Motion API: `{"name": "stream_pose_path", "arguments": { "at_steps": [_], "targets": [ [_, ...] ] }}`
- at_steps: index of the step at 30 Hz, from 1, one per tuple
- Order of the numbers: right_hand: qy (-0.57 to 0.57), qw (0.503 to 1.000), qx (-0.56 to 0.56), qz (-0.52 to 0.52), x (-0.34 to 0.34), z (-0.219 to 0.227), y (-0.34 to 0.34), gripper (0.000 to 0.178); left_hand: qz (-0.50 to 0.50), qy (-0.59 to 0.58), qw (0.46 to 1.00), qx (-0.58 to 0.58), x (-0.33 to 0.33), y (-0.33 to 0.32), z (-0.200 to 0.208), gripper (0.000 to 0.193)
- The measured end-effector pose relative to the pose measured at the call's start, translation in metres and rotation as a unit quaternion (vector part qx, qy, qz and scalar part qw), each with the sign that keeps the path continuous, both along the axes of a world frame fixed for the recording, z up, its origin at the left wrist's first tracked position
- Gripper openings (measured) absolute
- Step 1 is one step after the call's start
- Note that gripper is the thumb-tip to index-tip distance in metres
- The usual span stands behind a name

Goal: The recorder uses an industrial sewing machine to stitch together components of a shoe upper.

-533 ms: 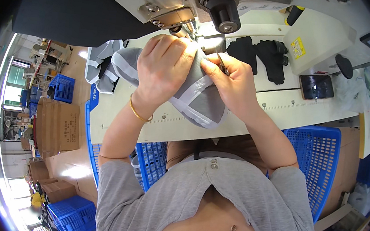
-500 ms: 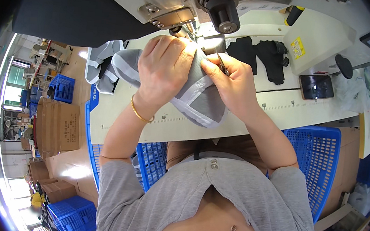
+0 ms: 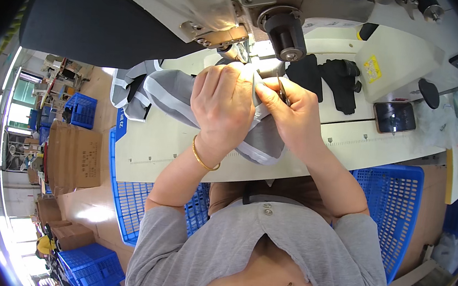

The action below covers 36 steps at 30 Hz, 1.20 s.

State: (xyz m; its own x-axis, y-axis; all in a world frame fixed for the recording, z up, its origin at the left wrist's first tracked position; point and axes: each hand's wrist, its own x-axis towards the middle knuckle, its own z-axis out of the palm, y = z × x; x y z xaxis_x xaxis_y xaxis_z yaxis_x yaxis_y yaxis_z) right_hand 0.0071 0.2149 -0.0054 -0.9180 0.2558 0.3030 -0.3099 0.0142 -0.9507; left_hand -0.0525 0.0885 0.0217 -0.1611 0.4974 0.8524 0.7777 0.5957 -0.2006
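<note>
A grey fabric piece with pale trim bands (image 3: 170, 93) is bunched under both hands, close below the sewing machine's needle area (image 3: 239, 50). My left hand (image 3: 223, 104), with a gold bangle at the wrist, has its fingers curled over the cloth. Just to its right, my right hand (image 3: 294, 112) pinches the cloth edge between thumb and finger. A slim dark metal tool (image 3: 282, 90), whose exact kind I cannot make out, is also tucked in its fingers. The fingertips of both hands nearly meet, hiding the cloth between them.
Black fabric pieces (image 3: 304, 78) and a phone (image 3: 395, 117) lie right of the machine on the white table (image 3: 152, 170). More grey trimmed cloth (image 3: 134, 92) lies left. Blue plastic baskets (image 3: 387, 186) stand below both sides of the table. The machine head (image 3: 286, 33) overhangs the hands.
My left hand has shifted right, closer to my right hand, and its fingers are bunched more tightly on the cloth. The whole view has also moved slightly.
</note>
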Motion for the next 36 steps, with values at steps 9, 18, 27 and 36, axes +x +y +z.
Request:
{"name": "stream_pose_path", "arguments": {
  "at_steps": [9, 18, 27, 36],
  "targets": [
    [-0.009, 1.0, 0.005, 0.003, -0.004, 0.007, 0.005, 0.016, 0.016, -0.071, 0.997, -0.02, 0.016, -0.006, -0.001, 0.028],
    [0.012, 1.0, 0.019, -0.01, -0.005, 0.009, 0.006, 0.017, 0.02, -0.093, 0.995, -0.023, 0.018, -0.008, 0.004, 0.025],
    [0.001, 0.999, 0.034, -0.022, -0.005, 0.009, 0.006, 0.017, 0.014, -0.103, 0.994, -0.023, 0.017, -0.009, 0.004, 0.025],
    [0.022, 0.999, 0.022, -0.025, -0.007, 0.007, 0.005, 0.017, 0.004, -0.112, 0.993, -0.023, 0.015, -0.01, 0.005, 0.027]
  ]
}}
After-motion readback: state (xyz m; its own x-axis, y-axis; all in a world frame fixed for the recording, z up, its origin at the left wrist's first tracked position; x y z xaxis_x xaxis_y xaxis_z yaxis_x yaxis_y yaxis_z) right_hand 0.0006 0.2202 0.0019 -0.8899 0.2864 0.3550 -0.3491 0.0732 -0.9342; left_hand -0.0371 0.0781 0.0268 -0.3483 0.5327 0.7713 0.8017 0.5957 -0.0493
